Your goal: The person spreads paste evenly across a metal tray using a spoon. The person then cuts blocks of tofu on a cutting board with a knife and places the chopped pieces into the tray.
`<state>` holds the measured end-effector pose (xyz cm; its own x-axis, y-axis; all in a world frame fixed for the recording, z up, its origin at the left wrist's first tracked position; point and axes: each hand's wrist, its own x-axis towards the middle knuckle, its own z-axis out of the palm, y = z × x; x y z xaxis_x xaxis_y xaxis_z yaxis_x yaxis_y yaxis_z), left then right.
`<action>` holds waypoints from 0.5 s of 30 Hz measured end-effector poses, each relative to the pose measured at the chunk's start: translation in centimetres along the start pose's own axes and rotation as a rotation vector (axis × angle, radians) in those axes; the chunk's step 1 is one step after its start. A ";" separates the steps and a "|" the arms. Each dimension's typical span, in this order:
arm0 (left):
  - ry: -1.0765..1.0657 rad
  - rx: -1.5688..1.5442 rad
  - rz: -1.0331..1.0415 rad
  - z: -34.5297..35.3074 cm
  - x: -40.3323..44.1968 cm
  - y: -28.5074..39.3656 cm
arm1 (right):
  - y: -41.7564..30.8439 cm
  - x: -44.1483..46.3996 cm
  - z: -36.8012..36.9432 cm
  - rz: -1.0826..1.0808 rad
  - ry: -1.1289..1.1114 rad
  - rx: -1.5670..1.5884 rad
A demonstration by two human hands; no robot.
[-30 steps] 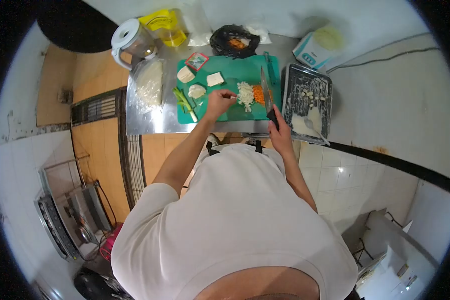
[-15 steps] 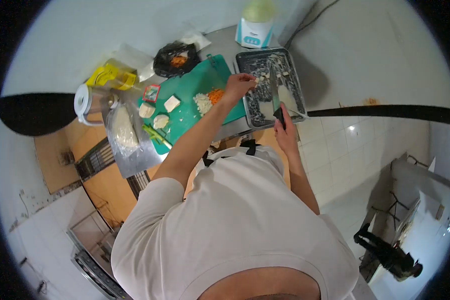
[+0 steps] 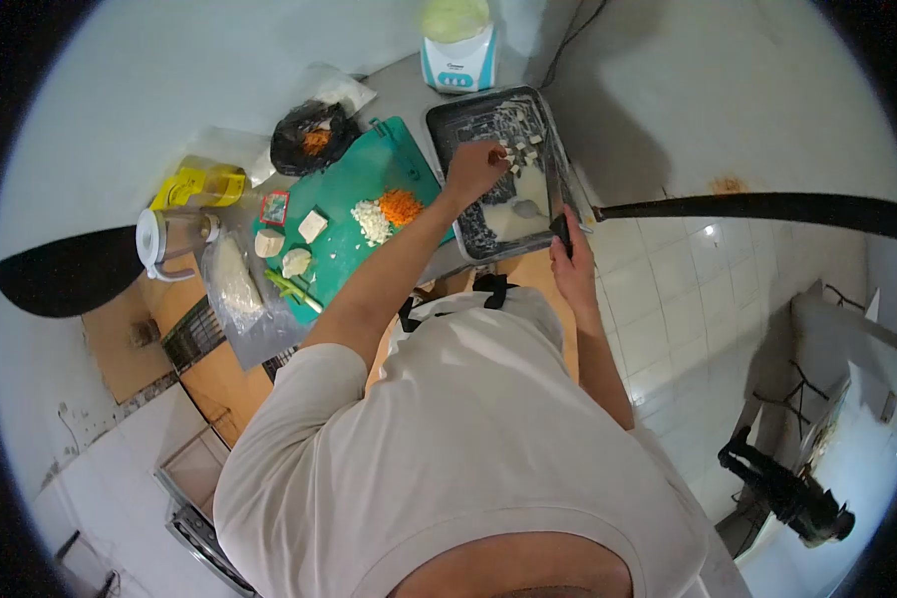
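My right hand (image 3: 574, 269) grips a kitchen knife (image 3: 556, 189) by its black handle, the blade upright along the right side of a dark metal tray (image 3: 435, 135). Over the tray, my left hand (image 3: 478, 167) has its fingers curled together at small white cubes (image 3: 520, 157); anything between the fingertips is hidden. Several cubes lie scattered on the tray's whitish, smeared bottom. A spoon (image 3: 528, 208) rests in the pale mixture at the near end.
Left of the tray, a green cutting board (image 3: 344, 239) carries chopped white bits (image 3: 371, 223), grated orange carrot (image 3: 401, 207), white blocks (image 3: 312, 226) and green stalks (image 3: 294, 291). A black bag (image 3: 294, 149), a lidded jug (image 3: 159, 239) and a white-and-blue appliance (image 3: 458, 62) stand around. A person (image 3: 787, 488) is at lower right.
The knife has moved from over the tray's middle to its right side. White cubes now lie in the tray beside my left hand. The view has shifted slightly.
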<state>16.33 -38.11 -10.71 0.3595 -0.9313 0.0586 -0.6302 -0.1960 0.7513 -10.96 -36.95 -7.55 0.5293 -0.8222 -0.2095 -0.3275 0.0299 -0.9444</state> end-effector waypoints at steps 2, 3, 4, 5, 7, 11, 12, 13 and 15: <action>0.017 -0.048 -0.026 -0.8 -0.9 -0.5 | -0.9 0.7 0.2 0.058 -0.051 -0.053; 0.033 -0.068 -0.041 -1.5 -1.4 -1.0 | -0.5 1.3 0.5 0.040 -0.074 -0.100; 0.052 -0.045 -0.044 -1.9 -2.1 -1.7 | -0.3 1.7 0.9 0.022 -0.102 -0.149; 0.070 0.006 -0.028 -2.6 -3.1 -2.5 | -0.1 2.1 1.4 0.020 -0.132 -0.154; 0.107 0.105 0.001 -4.1 -5.5 -3.9 | -1.5 2.6 2.7 0.016 -0.191 -0.165; 0.129 0.153 -0.185 -10.1 -12.1 -5.8 | -4.9 2.6 6.1 -0.028 -0.315 -0.160; 0.208 0.225 -0.225 -11.4 -13.5 -7.0 | -5.4 2.7 7.0 -0.056 -0.344 -0.198; 0.284 0.296 -0.268 -12.4 -15.0 -8.4 | -5.4 2.8 7.9 -0.066 -0.384 -0.223; 0.396 0.412 -0.348 -14.3 -17.6 -10.9 | -5.2 3.0 9.7 -0.089 -0.459 -0.278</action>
<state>26.72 -15.22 -10.60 0.7655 -0.6247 0.1542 -0.6146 -0.6391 0.4624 -0.08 -34.12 -5.69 0.8312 -0.4803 -0.2800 -0.4279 -0.2310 -0.8738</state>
